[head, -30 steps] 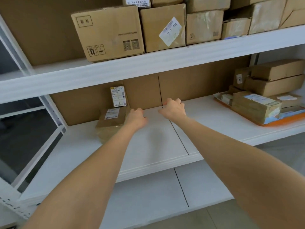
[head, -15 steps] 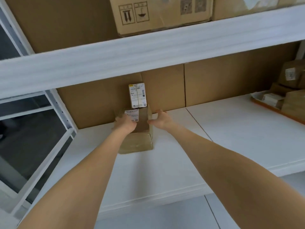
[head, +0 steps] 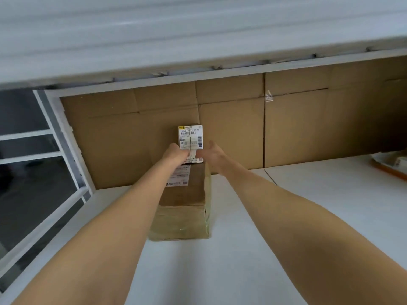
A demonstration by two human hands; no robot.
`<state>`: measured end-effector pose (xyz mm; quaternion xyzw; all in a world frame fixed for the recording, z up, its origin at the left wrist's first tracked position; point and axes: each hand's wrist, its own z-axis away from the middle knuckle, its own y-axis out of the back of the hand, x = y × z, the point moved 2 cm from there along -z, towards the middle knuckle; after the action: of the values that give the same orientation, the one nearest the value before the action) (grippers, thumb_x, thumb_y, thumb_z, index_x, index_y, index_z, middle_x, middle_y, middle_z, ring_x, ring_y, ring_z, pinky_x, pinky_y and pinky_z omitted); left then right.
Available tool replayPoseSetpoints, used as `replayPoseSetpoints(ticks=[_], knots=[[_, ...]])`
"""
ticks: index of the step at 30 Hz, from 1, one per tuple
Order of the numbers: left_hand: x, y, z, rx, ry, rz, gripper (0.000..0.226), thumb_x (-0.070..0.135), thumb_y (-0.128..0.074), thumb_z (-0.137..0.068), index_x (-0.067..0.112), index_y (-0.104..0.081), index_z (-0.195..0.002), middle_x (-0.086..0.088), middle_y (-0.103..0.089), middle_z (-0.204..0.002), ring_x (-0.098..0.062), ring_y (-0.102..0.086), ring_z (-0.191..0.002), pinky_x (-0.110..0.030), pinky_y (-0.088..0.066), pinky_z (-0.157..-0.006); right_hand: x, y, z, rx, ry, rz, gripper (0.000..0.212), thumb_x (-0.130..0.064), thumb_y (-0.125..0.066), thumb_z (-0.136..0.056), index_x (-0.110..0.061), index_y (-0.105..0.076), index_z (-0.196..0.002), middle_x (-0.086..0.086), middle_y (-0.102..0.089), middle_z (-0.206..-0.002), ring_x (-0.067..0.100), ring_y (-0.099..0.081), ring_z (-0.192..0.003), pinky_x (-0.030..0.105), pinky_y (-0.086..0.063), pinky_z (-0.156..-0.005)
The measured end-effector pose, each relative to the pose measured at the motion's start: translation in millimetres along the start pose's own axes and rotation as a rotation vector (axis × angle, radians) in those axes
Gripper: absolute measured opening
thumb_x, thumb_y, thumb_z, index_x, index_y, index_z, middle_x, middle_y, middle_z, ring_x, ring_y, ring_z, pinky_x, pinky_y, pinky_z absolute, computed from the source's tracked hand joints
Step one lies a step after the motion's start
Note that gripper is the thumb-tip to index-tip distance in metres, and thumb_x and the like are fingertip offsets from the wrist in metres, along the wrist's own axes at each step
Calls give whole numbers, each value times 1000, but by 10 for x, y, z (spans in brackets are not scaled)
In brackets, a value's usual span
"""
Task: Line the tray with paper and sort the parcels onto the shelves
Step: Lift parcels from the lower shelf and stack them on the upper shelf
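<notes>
Far left: dark window frame (head: 55, 150), its post at the shelf's left edge. Left arm stretched straight in from lower left; left hand (head: 176, 153) back-up, fingers curled onto the lower left of the small labelled box (head: 190, 136). Box stands upright on the brown parcel (head: 187, 201), centre frame, against the cardboard backing (head: 286, 128). Right arm extended from lower right; right hand (head: 213, 154) cupped on the box's lower right, thumb on its front, other fingers hidden. White shelf (head: 253, 260) shows open surface either side of the parcel, wider on the right. Upper shelf (head: 198, 29) low overhead. Orange tray (head: 388, 170) at far right edge, well apart.
</notes>
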<state>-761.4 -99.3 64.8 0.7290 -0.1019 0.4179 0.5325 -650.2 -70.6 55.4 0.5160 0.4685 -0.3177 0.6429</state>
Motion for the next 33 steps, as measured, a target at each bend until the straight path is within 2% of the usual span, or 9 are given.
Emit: replayPoseSetpoints(ticks=[3, 8, 11, 15, 21, 25, 26, 30, 33], knots=[[36, -75, -149, -22, 19, 68, 43, 19, -49, -98, 3, -42, -137, -14, -49, -138, -30, -48, -124, -30, -34, -80, 35, -41, -291, -32, -1, -90, 64, -14, -64, -80, -6, -37, -138, 13, -54, -134, 28, -55, -114, 43, -46, -100], [100, -162, -402, -26, 25, 161, 47, 23, -52, -96, 6, -42, -138, -11, -52, -137, -27, -53, -119, -31, -40, -87, 114, -135, -703, -75, 15, -163, 67, -24, -68, -71, -11, -43, -132, 10, -59, -124, 28, -58, -112, 37, -48, -81], [96, -190, -509, -25, 35, 212, 46, 26, -50, -96, 7, -44, -137, -12, -55, -133, -27, -55, -118, -30, -42, -85, 183, -199, -904, -110, 34, -191, 80, -29, -67, -58, -19, -45, -134, 8, -63, -122, 28, -60, -113, 44, -49, -96], [62, -174, -435, -34, 55, 278, 53, 37, -51, -93, 6, -42, -136, -11, -53, -131, -29, -55, -115, -37, -47, -90, 80, -82, -586, -104, 5, -230, 65, -23, -65, -74, -14, -42, -134, 12, -58, -128, 29, -57, -117, 46, -47, -100], [161, -92, -189, -51, 78, 505, 62, 61, -53, -85, 12, -52, -123, -9, -67, -101, -21, -67, -78, -28, -48, -52, 20, 207, -338, -79, -42, -308, 56, -57, -63, -86, -15, -50, -120, 12, -64, -115, 29, -65, -97, 41, -56, -77], [384, -97, 91, -106, 73, 583, 65, 57, -58, -86, 5, -48, -124, -3, -65, -96, -17, -59, -77, -40, -54, -79, -17, 531, -124, -15, -87, -325, 66, -70, -58, -81, -10, -52, -107, 14, -67, -102, 33, -65, -99, 47, -54, -93], [453, -111, 168, -128, 80, 611, 70, 52, -60, -87, 9, -38, -138, -5, -64, -102, -19, -58, -83, -42, -52, -85, -22, 628, -53, 1, -103, -309, 67, -71, -56, -81, -9, -56, -106, 15, -68, -102, 33, -66, -97, 45, -55, -92], [672, -162, 454, -227, 41, 648, 37, 35, -64, -90, 12, -53, -117, -14, -60, -124, -28, -60, -109, -43, -52, -90, -16, 957, 218, 107, -114, -299, 54, -53, -49, -94, -4, -60, -114, 16, -69, -106, 32, -67, -95, 42, -55, -88], [840, -250, 681, -289, 2, 640, 11, 22, -64, -91, 19, -54, -86, -7, -64, -95, -22, -62, -90, -40, -54, -86, 60, 1240, 495, 170, -132, -320, 44, -44, -53, -95, -6, -54, -117, 15, -64, -120, 32, -62, -105, 45, -49, -99]])
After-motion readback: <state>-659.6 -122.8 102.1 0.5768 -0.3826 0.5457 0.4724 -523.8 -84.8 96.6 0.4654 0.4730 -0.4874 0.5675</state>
